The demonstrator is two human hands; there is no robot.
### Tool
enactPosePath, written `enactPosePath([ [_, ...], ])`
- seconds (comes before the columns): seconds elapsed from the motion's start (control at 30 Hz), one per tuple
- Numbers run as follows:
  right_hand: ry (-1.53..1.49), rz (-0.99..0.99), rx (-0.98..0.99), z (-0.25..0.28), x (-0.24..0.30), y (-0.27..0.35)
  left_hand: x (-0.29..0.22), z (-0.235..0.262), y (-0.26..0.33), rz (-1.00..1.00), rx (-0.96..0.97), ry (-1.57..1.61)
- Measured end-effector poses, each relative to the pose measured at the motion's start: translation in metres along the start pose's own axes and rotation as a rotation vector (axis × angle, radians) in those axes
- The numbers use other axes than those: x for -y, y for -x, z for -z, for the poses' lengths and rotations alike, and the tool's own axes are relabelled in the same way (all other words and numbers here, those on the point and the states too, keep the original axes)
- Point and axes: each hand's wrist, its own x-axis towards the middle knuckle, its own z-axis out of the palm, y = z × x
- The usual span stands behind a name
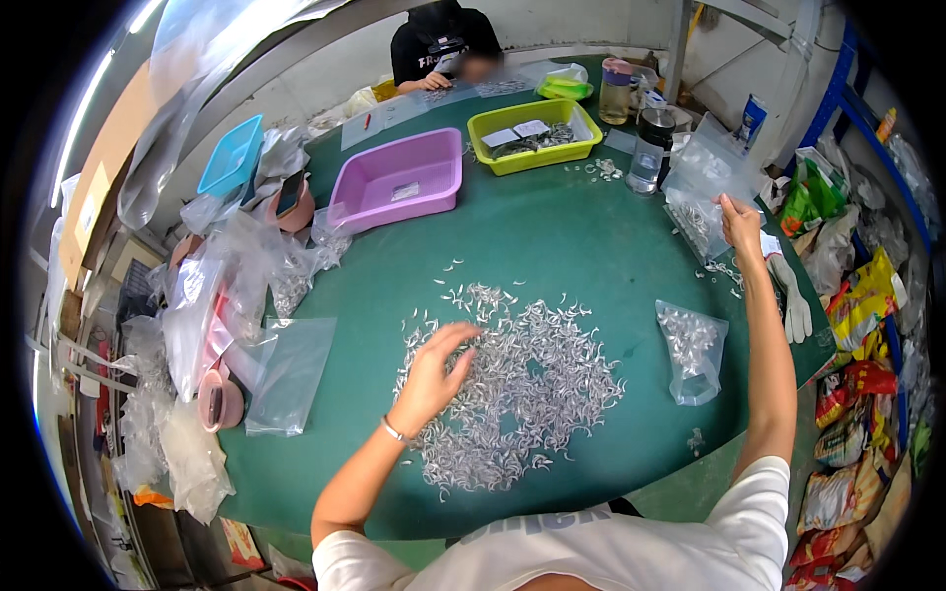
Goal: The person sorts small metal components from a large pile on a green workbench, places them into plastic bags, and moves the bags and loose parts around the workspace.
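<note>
Small metal hooks [512, 384] under the spread left hand [434, 372] — right hand [739, 225] grip pinching a clear bag [705, 167]

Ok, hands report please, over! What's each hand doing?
Left hand open, fingers in the pile of small silvery parts. Right hand pinching clear plastic bag, lifted off green table. Nothing blocking.
</note>
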Motion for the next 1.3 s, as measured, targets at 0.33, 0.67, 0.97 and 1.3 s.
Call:
enactPosePath([
  [0.33, -0.102, -0.269, -0.204, 0.016, -0.082, -0.03, 0.023, -0.02, 0.059, 0.277, 0.018, 0.139],
  [0.67, -0.157, -0.17, -0.346, 0.044, -0.102, -0.029, 0.028, -0.029, 0.079, 0.339, -0.034, 0.263],
  [0.97, -0.545, -0.029, -0.189, -0.011, 0.014, 0.01, -0.017, 0.107, -0.014, -0.147, -0.44, -0.114],
  [1.3, -0.458, -0.097, 0.411, -0.064, 0.114, 0.092, -0.072, 0.269, -0.202, -0.377, -0.807, -0.631],
])
